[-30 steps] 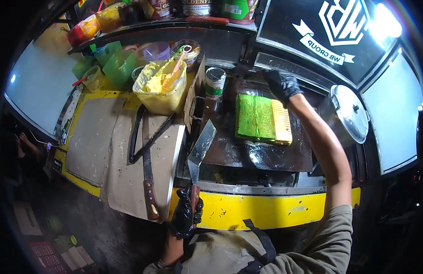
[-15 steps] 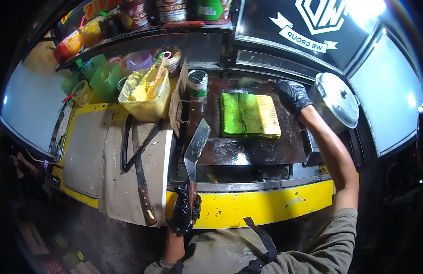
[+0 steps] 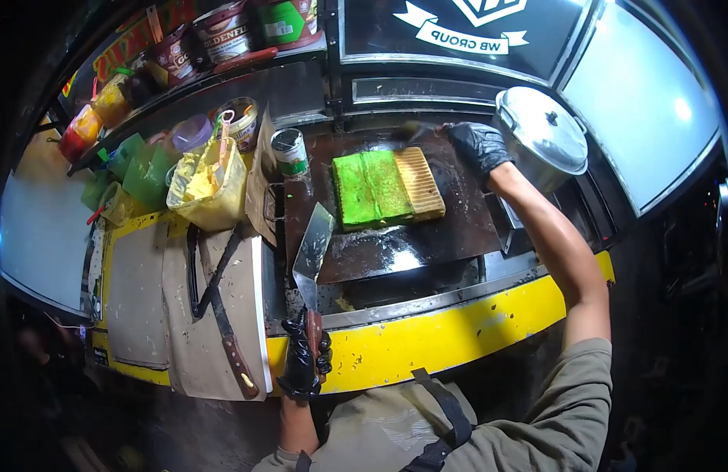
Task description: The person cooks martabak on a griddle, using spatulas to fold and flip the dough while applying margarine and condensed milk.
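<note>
My left hand [image 3: 303, 358], in a black glove, grips the wooden handle of a metal spatula [image 3: 313, 250] at the counter's front edge. The blade points up, just left of the griddle [image 3: 450, 245]. My right hand [image 3: 480, 149], also gloved, is closed at the back right of the griddle. From its fingers a tool with a dark, blurred flat end [image 3: 415, 128] reaches leftward, behind the bread. Sections of bread [image 3: 372, 189] lie side by side on the griddle, most with bright green tops. The rightmost section [image 3: 419, 182] is browned and ridged.
A lidded pot [image 3: 541, 130] stands right of the griddle. To its left are a can [image 3: 290, 152] and a tub of yellow spread [image 3: 215, 206]. A long knife [image 3: 237, 362] and black tongs [image 3: 197, 283] lie on brown paper [image 3: 136, 299]. Jars [image 3: 222, 31] line the shelf above.
The view has swung, so everything appears shifted left. My right hand and the tool have moved slightly along the griddle's back edge. My left hand still holds the spatula upright.
</note>
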Motion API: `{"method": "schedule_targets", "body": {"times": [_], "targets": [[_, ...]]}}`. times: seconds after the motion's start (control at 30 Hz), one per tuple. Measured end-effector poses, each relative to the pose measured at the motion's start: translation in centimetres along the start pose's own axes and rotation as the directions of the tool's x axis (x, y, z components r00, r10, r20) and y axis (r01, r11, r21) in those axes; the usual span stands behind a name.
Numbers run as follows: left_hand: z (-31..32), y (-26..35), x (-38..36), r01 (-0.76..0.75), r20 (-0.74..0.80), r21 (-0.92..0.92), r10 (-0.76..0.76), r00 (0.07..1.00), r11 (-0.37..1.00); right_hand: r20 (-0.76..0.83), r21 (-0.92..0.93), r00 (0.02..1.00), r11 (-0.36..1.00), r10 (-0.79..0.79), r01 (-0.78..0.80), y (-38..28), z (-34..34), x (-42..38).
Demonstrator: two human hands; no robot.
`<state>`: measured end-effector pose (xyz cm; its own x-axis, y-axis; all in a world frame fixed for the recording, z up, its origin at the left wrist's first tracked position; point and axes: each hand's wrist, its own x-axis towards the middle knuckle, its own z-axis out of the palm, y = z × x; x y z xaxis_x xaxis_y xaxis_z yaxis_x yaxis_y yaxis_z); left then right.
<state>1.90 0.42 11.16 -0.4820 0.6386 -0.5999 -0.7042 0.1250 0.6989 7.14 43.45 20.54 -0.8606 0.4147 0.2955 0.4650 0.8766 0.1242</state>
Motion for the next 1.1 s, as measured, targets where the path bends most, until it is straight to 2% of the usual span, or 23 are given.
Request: {"method": "schedule_targets", "body": {"times": [0.03, 0.1, 0.13, 0.23, 0.3, 0.37, 0.4, 0.43, 0.5, 0.57, 0.6, 0.63, 0.7, 0.8, 0.83, 0.9, 0.93, 1.0, 1.03, 1.1], "targets": [[0.1, 0.0, 0.0, -0.030, -0.009, -0.012, 0.030, 1.000, 0.999, -0.003, -0.003, 1.000, 1.000, 0.009, -0.009, 0.9, 0.9, 0.1], [0.1, 0.1, -0.1, -0.005, -0.012, 0.019, 0.006, 1.000, 1.000, -0.014, 0.027, 0.992, 0.992, 0.126, -0.125, 1.8, 1.8, 0.1], [0.1, 0.1, -0.2, -0.007, 0.016, 0.009, 0.007, 1.000, 1.000, -0.030, -0.063, 0.991, 0.989, 0.131, -0.133, 2.9, 3.8, 0.1], [-0.6, -0.5, -0.1, 0.019, 0.026, 0.009, -0.020, 0.999, 1.000, -0.029, -0.067, 0.988, 0.986, 0.151, -0.152, 2.9, 4.7, -2.4], [-1.2, -1.5, 0.3, 0.038, 0.038, -0.040, -0.036, 0.999, 0.998, -0.067, -0.046, 0.986, 0.986, 0.154, -0.158, 2.5, 4.0, -4.8], [-0.9, -1.6, 0.2, 0.042, 0.039, -0.039, -0.040, 0.998, 0.998, 0.010, -0.012, 0.968, 0.968, 0.252, -0.252, 2.6, 3.1, -7.0], [-0.8, -1.6, 0.2, 0.040, 0.041, -0.040, -0.038, 0.998, 0.998, -0.004, -0.099, 0.988, 0.983, 0.153, -0.152, 2.4, 1.9, -8.4], [-0.5, -1.4, 0.1, 0.046, 0.046, -0.032, -0.044, 0.998, 0.998, -0.002, -0.100, 0.987, 0.982, 0.163, -0.162, 2.0, 1.3, -9.7], [0.0, -0.9, 0.1, 0.054, 0.047, -0.042, -0.052, 0.998, 0.998, -0.038, 0.033, 0.971, 0.972, 0.236, -0.234, 1.6, 0.4, -12.5], [0.6, -0.3, -0.1, 0.028, 0.053, -0.094, -0.023, 0.998, 0.995, -0.020, -0.067, 0.974, 0.972, 0.224, -0.225, 1.0, -0.7, -15.7], [0.8, -0.2, -0.1, -0.004, 0.052, -0.152, 0.012, 0.999, 0.988, 0.022, 0.011, 0.950, 0.950, 0.310, -0.311, 0.5, -0.9, -17.2], [0.9, -0.1, 0.1, 0.005, 0.056, -0.148, 0.003, 0.998, 0.989, 0.112, -0.134, 0.953, 0.954, 0.282, -0.267, -0.2, -2.1, -18.8], [0.8, 0.0, 0.7, -0.030, 0.044, -0.048, 0.032, 0.999, 0.998, -0.140, -0.088, 0.979, 0.983, 0.145, -0.158, -1.0, -2.8, -22.1], [1.3, 0.6, 1.0, -0.048, 0.069, -0.048, 0.052, 0.996, 0.998, -0.023, -0.125, 0.962, 0.954, 0.271, -0.272, -3.4, -4.6, -26.9], [1.6, 0.9, 1.0, -0.053, 0.097, -0.040, 0.057, 0.994, 0.998, 0.115, -0.437, 0.960, 0.881, 0.254, -0.180, -4.6, -6.2, -28.3], [2.3, 1.5, 1.0, -0.030, 0.122, -0.030, 0.034, 0.992, 0.999, 0.130, -0.303, 0.973, 0.942, 0.188, -0.142, -5.5, -8.0, -30.4], [2.4, 1.6, 1.2, -0.030, 0.153, -0.036, 0.035, 0.988, 0.999, 0.135, -0.307, 0.972, 0.941, 0.191, -0.142, -5.5, -8.7, -30.9], [2.7, 1.5, 1.8, -0.065, 0.185, -0.011, 0.065, 0.981, 0.998, -0.010, -0.086, 0.975, 0.972, 0.220, -0.220, -5.5, -9.5, -31.6], [2.7, 1.4, 2.1, -0.056, 0.186, -0.012, 0.057, 0.981, 0.998, -0.002, -0.089, 0.975, 0.971, 0.223, -0.222, -5.0, -9.4, -32.2], [2.6, 0.9, 2.7, -0.116, 0.209, 0.007, 0.112, 0.972, 0.993, -0.058, 0.072, 0.958, 0.959, 0.279, -0.275, -3.1, -9.3, -33.8]]}}
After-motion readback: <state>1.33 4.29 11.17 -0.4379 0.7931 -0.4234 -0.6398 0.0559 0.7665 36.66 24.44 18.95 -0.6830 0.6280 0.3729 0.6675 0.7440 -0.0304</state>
